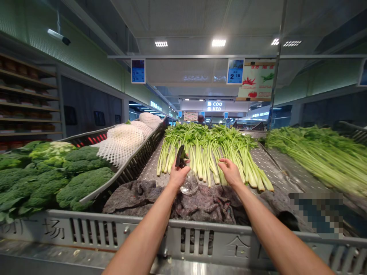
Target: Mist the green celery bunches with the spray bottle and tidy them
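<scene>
My left hand (178, 176) is closed around the neck of a spray bottle with a black trigger head (181, 156) and a clear round body (189, 185). It is held up in front of a row of celery (202, 152), leafy tops away from me and cut stalk ends toward me. To the right, my right hand (231, 172) is over the celery's near ends, its fingers loosely bent and apart. I see nothing in it. Below both hands lies a crumpled grey cloth (209, 206).
A grey slatted rail (212, 225) runs along the front. Broccoli (86, 183) is heaped at left beside a black basket wall (137, 156). Vegetables in white foam netting (124, 137) lie behind it. A mirror panel (315, 152) stands at right. Price signs (235, 71) hang above.
</scene>
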`<act>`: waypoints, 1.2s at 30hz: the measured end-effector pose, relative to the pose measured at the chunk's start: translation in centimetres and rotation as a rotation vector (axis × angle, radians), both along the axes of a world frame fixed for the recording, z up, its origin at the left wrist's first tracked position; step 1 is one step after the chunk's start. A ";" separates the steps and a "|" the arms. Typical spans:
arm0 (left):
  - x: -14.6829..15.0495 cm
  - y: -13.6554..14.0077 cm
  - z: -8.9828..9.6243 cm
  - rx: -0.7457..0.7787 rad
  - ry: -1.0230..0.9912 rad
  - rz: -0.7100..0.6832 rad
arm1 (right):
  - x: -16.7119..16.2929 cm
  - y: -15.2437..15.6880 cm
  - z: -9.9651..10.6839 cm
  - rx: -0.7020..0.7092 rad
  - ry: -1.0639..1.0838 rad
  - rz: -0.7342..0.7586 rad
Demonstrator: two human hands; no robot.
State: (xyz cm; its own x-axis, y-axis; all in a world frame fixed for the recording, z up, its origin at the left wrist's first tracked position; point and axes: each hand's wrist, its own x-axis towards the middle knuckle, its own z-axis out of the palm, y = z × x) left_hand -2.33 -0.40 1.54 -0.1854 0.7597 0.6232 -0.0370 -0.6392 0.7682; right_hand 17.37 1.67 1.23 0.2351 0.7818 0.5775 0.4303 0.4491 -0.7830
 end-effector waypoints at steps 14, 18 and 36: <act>-0.1 -0.1 -0.2 0.078 0.133 0.105 | -0.1 0.4 -0.3 0.002 -0.099 -0.062; -0.1 0.3 -0.4 0.047 0.087 0.022 | 0.3 0.0 0.3 0.048 -0.039 -0.094; -0.1 0.0 -0.6 0.087 0.171 0.037 | 1.7 0.4 -0.6 0.106 -0.125 -0.144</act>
State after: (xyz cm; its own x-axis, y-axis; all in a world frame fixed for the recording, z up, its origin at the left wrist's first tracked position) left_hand -2.47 -0.36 0.93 -0.0974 0.6966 0.7108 0.1140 -0.7017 0.7033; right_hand 19.10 2.12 0.66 0.2611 0.6788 0.6863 0.5869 0.4528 -0.6712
